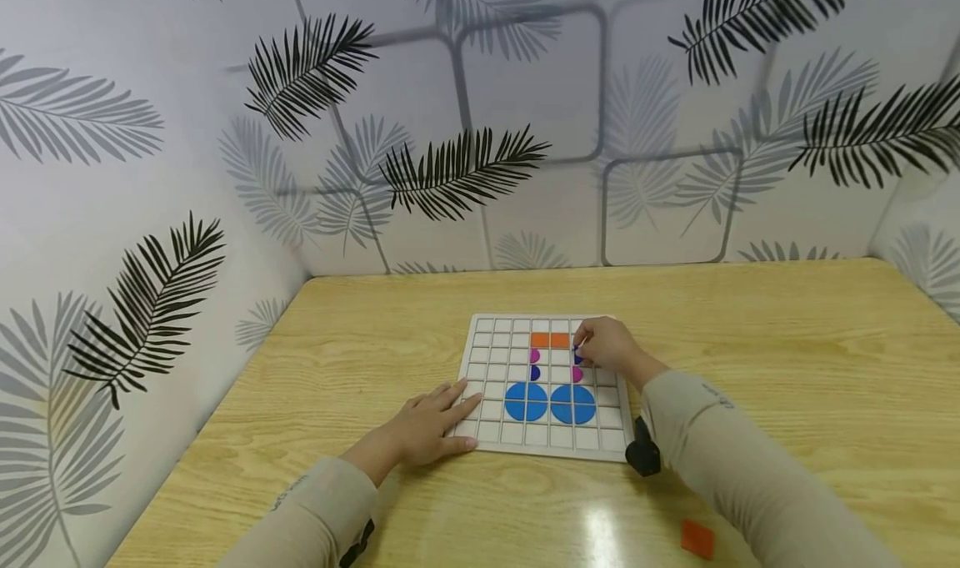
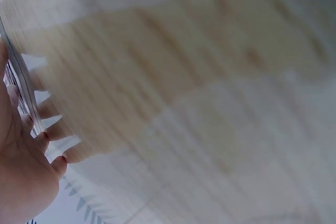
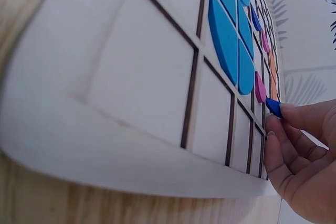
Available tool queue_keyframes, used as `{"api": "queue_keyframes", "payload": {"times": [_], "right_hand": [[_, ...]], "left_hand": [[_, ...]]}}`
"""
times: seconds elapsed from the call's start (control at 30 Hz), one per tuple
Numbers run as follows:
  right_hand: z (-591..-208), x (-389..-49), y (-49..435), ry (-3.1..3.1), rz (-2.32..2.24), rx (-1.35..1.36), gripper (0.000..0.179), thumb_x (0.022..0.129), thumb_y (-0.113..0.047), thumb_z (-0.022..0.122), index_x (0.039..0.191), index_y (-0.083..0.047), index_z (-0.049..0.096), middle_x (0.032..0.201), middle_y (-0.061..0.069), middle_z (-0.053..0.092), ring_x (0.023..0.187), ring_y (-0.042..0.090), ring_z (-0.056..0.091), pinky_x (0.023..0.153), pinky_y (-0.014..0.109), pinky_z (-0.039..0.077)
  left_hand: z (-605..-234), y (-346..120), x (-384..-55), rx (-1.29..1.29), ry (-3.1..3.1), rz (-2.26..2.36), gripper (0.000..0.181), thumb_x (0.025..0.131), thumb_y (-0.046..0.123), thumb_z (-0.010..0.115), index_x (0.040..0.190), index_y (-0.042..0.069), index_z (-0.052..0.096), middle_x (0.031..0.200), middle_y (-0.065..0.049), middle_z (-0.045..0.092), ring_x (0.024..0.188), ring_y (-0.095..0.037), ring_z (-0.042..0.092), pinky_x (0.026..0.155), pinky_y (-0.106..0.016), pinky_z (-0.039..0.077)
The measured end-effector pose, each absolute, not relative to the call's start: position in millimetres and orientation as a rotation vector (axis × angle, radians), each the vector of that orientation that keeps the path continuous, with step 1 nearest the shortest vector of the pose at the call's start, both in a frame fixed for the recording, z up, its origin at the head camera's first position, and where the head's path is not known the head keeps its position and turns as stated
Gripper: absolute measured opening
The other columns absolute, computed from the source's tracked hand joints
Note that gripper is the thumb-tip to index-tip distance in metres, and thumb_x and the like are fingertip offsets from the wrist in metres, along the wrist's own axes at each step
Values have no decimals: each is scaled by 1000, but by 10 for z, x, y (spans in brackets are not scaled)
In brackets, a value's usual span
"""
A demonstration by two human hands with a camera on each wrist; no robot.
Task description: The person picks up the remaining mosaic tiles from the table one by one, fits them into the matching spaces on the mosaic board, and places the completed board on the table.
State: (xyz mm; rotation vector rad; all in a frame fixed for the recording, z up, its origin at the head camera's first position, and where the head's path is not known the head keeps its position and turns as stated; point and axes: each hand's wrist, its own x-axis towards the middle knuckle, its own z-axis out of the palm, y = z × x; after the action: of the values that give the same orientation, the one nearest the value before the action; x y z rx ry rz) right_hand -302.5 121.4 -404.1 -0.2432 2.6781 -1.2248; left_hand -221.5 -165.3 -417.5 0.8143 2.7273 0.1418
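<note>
A white grid board (image 1: pixel 540 449) lies on the table. My right hand (image 1: pixel 607 344) pinches a dark blue half-round piece (image 3: pixel 272 106) between thumb and fingers, over a cell on the board's right part. Just below that cell sits a pink piece (image 1: pixel 577 374). Further left are another pink piece (image 1: pixel 535 355) and a dark blue one (image 1: pixel 535 373), under two orange squares (image 1: pixel 540 340). Light blue quarter pieces form two circles, a left circle (image 1: pixel 516 393) and a right circle (image 1: pixel 585 414). With fingers spread, my left hand (image 1: pixel 427 426) rests on the board's left edge.
A red-orange square piece (image 1: pixel 697 540) lies on the wooden table (image 1: pixel 787 359) near the front, beside my right forearm. Behind the table's far edge stands a leaf-patterned wall (image 1: pixel 540 209), and another wall section runs along the left side.
</note>
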Motion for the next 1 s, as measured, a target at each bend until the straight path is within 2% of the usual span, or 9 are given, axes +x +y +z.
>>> {"api": "queue_keyframes", "payload": {"times": [0.37, 1.0], "right_hand": [[-4022, -3011, 1184, 2760, -1084, -283, 4, 76, 4, 55, 79, 3, 57, 72, 8, 55, 63, 17, 48, 54, 25, 40], [-4022, -2995, 1201, 2806, -1025, -330, 8, 76, 0, 58, 83, 4, 58, 80, 10, 57, 73, 22, 48, 65, 34, 42]], "left_hand": [[-4118, -1643, -2175, 830, 2728, 146, 66, 85, 55, 34, 139, 22, 18, 144, -6, 9, 128, -28, 10, 98, -48, 15], [-4030, -1614, -2149, 819, 2708, 155, 63, 86, 51, 36, 139, 21, 19, 143, -7, 10, 128, -28, 10, 98, -48, 15]]}}
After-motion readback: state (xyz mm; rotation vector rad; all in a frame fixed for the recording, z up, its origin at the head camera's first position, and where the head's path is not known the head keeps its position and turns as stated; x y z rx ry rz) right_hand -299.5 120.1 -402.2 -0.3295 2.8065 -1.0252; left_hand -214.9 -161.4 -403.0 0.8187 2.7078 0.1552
